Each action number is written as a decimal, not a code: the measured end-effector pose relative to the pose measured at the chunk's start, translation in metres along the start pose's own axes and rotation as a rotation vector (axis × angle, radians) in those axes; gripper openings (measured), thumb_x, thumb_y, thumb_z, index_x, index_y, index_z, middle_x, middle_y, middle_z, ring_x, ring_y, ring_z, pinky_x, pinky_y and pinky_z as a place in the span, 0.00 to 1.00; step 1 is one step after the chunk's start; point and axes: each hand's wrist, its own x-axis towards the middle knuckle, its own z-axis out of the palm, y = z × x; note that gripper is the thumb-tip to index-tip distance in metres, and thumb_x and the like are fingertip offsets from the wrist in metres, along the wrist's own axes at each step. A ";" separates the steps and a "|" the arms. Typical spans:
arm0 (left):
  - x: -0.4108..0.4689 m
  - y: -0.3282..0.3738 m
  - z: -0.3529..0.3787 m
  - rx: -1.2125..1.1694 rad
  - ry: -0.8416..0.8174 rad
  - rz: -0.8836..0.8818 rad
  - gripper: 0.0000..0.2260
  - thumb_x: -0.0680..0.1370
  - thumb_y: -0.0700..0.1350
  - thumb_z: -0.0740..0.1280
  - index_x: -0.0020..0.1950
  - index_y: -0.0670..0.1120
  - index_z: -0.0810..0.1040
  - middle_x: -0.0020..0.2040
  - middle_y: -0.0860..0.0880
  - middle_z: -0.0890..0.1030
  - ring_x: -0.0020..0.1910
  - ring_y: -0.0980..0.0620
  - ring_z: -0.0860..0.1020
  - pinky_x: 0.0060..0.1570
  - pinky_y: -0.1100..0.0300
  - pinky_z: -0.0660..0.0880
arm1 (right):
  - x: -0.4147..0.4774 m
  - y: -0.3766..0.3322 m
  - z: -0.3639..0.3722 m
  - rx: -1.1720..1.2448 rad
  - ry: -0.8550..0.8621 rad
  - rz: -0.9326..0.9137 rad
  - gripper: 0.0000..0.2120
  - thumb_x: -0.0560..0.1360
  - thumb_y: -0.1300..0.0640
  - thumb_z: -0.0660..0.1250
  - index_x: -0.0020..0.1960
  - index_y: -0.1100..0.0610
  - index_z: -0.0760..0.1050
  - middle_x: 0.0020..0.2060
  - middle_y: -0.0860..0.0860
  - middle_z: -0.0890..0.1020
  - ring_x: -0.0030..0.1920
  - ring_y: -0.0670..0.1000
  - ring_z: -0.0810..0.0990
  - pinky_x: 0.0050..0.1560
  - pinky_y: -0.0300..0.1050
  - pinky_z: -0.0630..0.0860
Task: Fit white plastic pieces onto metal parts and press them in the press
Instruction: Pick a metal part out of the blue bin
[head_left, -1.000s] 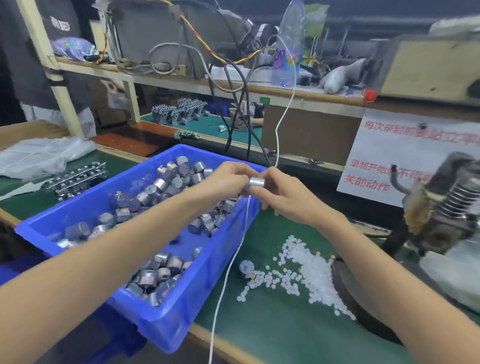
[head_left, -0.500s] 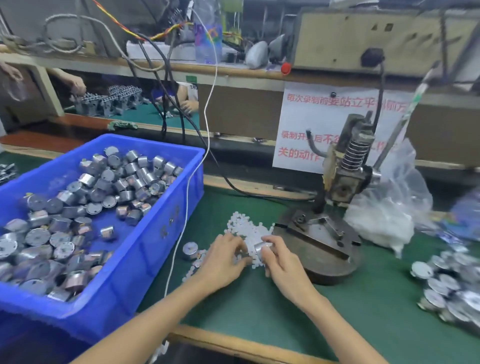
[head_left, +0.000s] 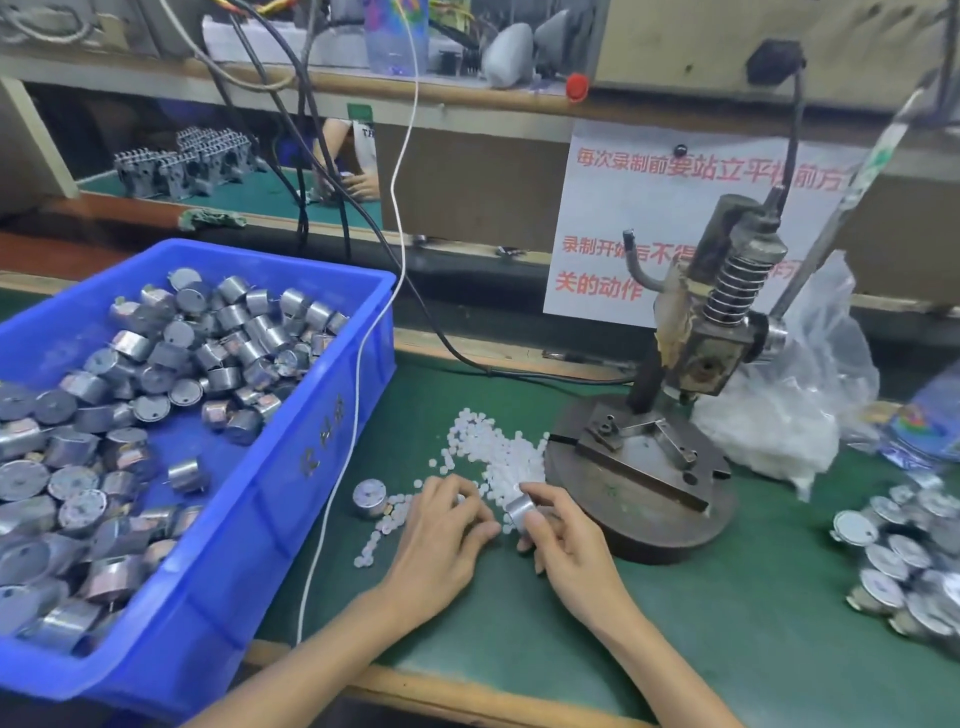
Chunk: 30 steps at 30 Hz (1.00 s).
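Metal part, tipped on its side just over the green mat, is pinched between the thumb and curled fingers of the right hand. Beside it the left hand curls its fingertips down onto the scattered white plastic pieces; whether they pinch one cannot be told. A second metal can stands just left of that hand, the blue bin of loose cans lies further left, and the hand press stands behind, its round base just beside the white pieces.

white paper sign, red text "关的动作"
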 end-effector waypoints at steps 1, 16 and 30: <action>-0.003 0.001 0.003 -0.004 -0.023 -0.007 0.06 0.75 0.48 0.66 0.42 0.47 0.78 0.47 0.52 0.73 0.46 0.56 0.64 0.46 0.61 0.59 | -0.001 0.001 0.000 0.001 -0.001 -0.003 0.10 0.79 0.62 0.62 0.58 0.52 0.71 0.32 0.46 0.78 0.31 0.41 0.75 0.38 0.32 0.70; -0.004 0.001 0.001 -0.060 0.020 -0.233 0.03 0.76 0.47 0.68 0.44 0.50 0.80 0.47 0.56 0.72 0.51 0.55 0.66 0.47 0.61 0.54 | 0.001 0.000 0.005 -0.153 -0.051 -0.038 0.04 0.78 0.58 0.63 0.52 0.57 0.74 0.39 0.42 0.78 0.35 0.44 0.78 0.43 0.38 0.74; -0.004 0.005 -0.001 -0.021 0.015 -0.265 0.02 0.73 0.45 0.69 0.44 0.51 0.81 0.46 0.55 0.73 0.51 0.54 0.67 0.49 0.60 0.56 | 0.001 -0.003 0.011 -0.282 -0.036 -0.197 0.04 0.77 0.63 0.64 0.52 0.62 0.75 0.44 0.45 0.75 0.41 0.37 0.72 0.44 0.29 0.65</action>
